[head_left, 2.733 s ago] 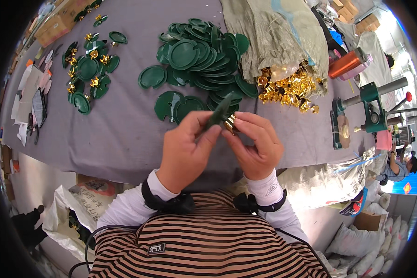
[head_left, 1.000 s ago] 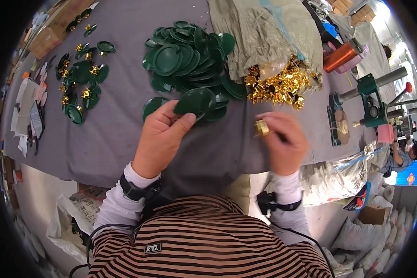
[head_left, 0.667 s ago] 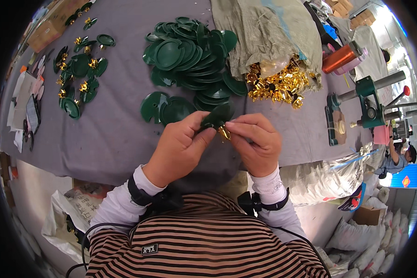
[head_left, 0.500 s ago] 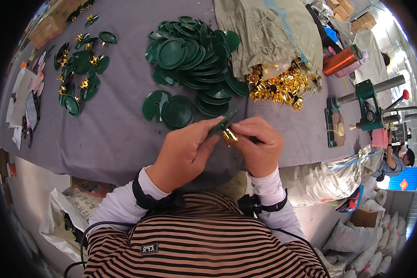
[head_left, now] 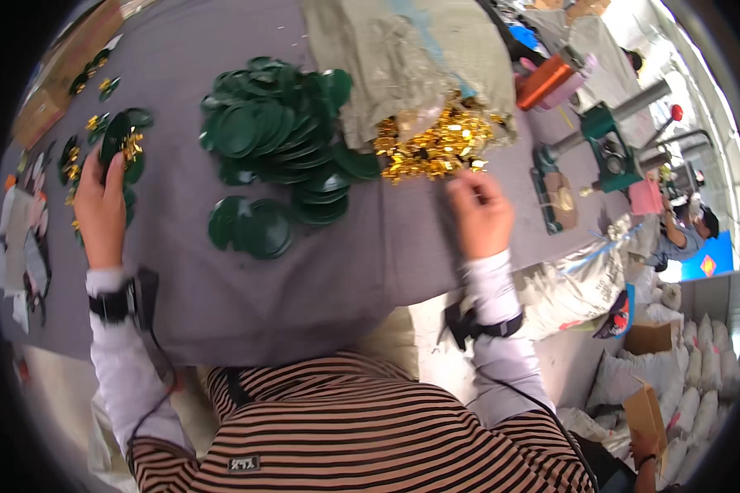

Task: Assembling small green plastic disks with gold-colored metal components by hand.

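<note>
My left hand [head_left: 103, 214] is closed on a dark green disc [head_left: 115, 135] at the left, over a loose group of such discs fitted with gold pieces. A gold clawed piece [head_left: 133, 146] shows beside the held disc; whether it belongs to that disc I cannot tell. Near the front of a heap of shiny gold clawed pieces [head_left: 444, 135] is my right hand [head_left: 481, 218], its fingers bent and smeared by motion. Whatever may be between those fingertips is hidden. Between my hands lies a large pile of plain green discs [head_left: 263, 123], with a few discs [head_left: 263, 230] just in front.
The gold pieces spill from a woven sack [head_left: 419, 57] on the grey cloth [head_left: 321, 279]. To the right stand a green hand press [head_left: 612, 152] and an orange cylinder [head_left: 547, 78]. Cardboard boxes [head_left: 66, 74] line the far left. Another person [head_left: 686, 230] is at far right.
My hands have parted from the disc and gold piece they held together at the centre. My left hand moved left to the fitted discs, my right toward the gold heap. The view has shifted.
</note>
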`<state>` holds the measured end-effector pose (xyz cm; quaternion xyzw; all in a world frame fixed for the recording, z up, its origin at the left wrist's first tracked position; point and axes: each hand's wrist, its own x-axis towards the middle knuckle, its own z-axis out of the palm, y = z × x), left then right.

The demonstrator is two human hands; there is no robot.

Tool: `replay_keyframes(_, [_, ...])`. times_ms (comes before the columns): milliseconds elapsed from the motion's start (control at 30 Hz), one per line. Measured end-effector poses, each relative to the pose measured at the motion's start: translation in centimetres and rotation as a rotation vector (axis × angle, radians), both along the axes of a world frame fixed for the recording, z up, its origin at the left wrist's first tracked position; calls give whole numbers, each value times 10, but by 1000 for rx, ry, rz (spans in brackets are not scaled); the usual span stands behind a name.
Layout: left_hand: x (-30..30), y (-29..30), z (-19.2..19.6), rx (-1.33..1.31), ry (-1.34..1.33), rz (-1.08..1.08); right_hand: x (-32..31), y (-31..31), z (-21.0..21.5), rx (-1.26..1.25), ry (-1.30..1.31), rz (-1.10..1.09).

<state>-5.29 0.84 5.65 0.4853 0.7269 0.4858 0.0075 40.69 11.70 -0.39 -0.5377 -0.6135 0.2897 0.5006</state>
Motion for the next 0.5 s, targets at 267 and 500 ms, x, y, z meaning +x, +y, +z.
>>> replay_keyframes(267, [73,-13,-42,-189,257,-348,70,65,-34,203,-621,-99])
replay_keyframes(500, [99,-14,-56,-330,322,-426,55,23,-19,226,-549,81])
